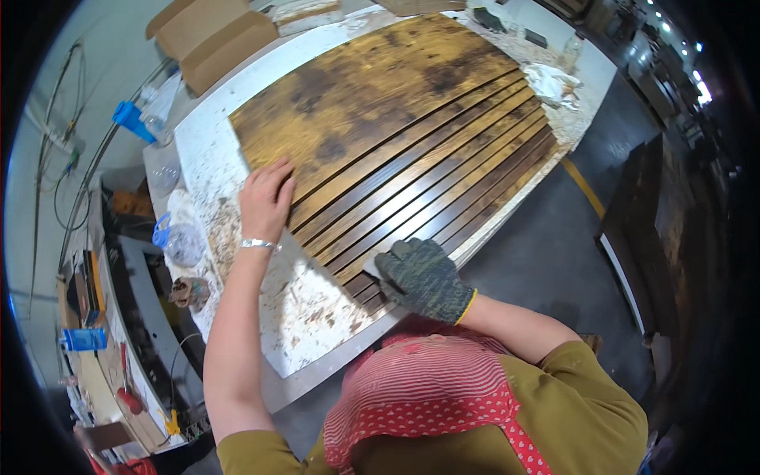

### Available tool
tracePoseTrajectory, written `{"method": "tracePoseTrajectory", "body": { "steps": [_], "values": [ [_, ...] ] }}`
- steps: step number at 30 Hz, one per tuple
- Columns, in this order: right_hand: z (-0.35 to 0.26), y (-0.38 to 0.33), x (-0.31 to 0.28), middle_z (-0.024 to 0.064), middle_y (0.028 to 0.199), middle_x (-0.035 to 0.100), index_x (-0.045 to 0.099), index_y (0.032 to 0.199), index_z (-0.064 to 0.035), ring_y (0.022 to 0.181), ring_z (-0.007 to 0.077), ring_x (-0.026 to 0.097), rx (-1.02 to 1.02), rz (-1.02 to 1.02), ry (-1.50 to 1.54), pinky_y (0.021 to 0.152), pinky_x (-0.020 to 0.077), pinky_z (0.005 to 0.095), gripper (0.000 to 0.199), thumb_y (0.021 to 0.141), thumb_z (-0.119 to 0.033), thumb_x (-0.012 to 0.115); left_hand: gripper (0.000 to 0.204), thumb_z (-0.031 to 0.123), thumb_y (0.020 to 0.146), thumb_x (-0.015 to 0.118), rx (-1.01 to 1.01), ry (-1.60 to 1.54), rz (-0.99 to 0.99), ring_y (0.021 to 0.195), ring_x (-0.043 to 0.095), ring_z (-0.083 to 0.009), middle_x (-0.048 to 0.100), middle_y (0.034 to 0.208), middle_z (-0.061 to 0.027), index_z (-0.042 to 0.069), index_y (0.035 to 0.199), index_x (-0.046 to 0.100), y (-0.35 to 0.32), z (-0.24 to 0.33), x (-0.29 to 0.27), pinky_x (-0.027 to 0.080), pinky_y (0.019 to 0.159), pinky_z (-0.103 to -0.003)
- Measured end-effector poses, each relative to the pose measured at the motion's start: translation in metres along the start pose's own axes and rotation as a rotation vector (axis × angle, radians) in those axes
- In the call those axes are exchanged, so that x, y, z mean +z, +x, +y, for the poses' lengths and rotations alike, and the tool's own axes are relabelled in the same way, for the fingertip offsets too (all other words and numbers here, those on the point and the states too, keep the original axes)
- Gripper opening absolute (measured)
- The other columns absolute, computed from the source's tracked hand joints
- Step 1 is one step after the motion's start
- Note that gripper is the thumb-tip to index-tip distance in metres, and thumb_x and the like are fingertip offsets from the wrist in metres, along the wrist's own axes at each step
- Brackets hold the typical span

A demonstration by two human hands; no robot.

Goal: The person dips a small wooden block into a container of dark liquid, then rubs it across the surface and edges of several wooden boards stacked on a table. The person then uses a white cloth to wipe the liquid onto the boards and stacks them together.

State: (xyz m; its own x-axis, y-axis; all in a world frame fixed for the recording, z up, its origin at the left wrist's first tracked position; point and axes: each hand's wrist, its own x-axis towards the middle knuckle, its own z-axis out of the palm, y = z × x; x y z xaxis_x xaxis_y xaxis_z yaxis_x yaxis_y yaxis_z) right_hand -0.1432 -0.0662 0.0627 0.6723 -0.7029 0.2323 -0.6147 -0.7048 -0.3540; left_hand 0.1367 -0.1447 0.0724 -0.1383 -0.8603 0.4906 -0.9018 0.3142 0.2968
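Note:
Brown stained wood lies across the worktable: one wide mottled panel (348, 103) and, alongside its near side, several narrow glossy strips (412, 190) with dark gaps between them. My left hand (267, 199), bare with a shiny bracelet, lies at the panel's left edge, its fingers stretched onto the wood. A dark grey-green knitted glove covers my right hand (427, 281), which presses a pale flat pad (372, 267) against the near-left ends of the strips. Most of that pad is hidden under the glove, so its exact kind cannot be made out.
The white, stained worktable (305, 317) carries an open cardboard box (210, 43) at the back left and crumpled white plastic (552, 85) at the far right. Clear containers and a blue-handled jug (182, 244) stand left. Dark boards (649, 229) stand on the right.

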Motion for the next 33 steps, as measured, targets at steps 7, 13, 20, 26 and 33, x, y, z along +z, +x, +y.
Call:
{"method": "tracePoseTrajectory", "body": {
  "steps": [7,13,20,26,33],
  "values": [
    [0.052,-0.004,-0.025,0.0106,0.080,0.056,0.059,0.091,-0.0059,0.073,0.0283,0.057,-0.008,-0.008,0.087,0.066,0.0454,0.0408,0.028,0.070,-0.024,0.063,0.024,0.018,0.085,0.059,-0.124,0.031,-0.125,0.092,0.057,-0.0293,0.062,0.099,-0.0118,0.006,0.105,0.064,0.026,0.006,-0.007,0.044,0.081,-0.039],
    [0.161,-0.034,-0.077,0.0110,0.079,0.055,0.060,0.096,-0.0054,0.073,0.0291,0.056,0.088,0.102,-0.064,0.065,0.0437,0.0433,0.031,0.072,-0.024,0.062,0.026,0.011,0.086,0.057,-0.078,0.231,-0.124,0.096,0.053,-0.0317,0.055,0.104,-0.0143,0.008,0.111,0.063,0.026,0.010,0.004,0.042,0.085,-0.040],
    [0.304,-0.068,-0.111,0.0139,0.087,0.054,0.061,0.105,-0.0064,0.079,0.0315,0.055,0.167,0.280,-0.197,0.069,0.0444,0.0434,0.037,0.075,-0.027,0.063,0.030,0.010,0.091,0.049,-0.117,0.337,-0.260,0.116,0.048,-0.0337,0.051,0.129,-0.0165,0.005,0.120,0.057,0.023,0.011,-0.002,0.037,0.099,-0.040],
    [0.403,-0.082,-0.165,0.0163,0.091,0.058,0.063,0.107,-0.0074,0.080,0.0327,0.058,0.512,0.281,-0.385,0.072,0.0474,0.0426,0.035,0.078,-0.028,0.063,0.031,0.011,0.095,0.045,-0.183,0.382,-0.351,0.119,0.048,-0.0331,0.051,0.130,-0.0164,0.005,0.123,0.056,0.030,0.018,-0.004,0.037,0.101,-0.038],
    [0.394,-0.068,-0.157,0.0151,0.086,0.059,0.064,0.101,-0.0068,0.078,0.0322,0.058,0.493,0.451,-0.278,0.070,0.0477,0.0431,0.030,0.081,-0.028,0.062,0.032,0.010,0.095,0.043,-0.208,0.392,-0.358,0.120,0.049,-0.0339,0.051,0.131,-0.0171,0.005,0.125,0.054,0.032,0.028,-0.005,0.038,0.101,-0.039]
  ]
}}
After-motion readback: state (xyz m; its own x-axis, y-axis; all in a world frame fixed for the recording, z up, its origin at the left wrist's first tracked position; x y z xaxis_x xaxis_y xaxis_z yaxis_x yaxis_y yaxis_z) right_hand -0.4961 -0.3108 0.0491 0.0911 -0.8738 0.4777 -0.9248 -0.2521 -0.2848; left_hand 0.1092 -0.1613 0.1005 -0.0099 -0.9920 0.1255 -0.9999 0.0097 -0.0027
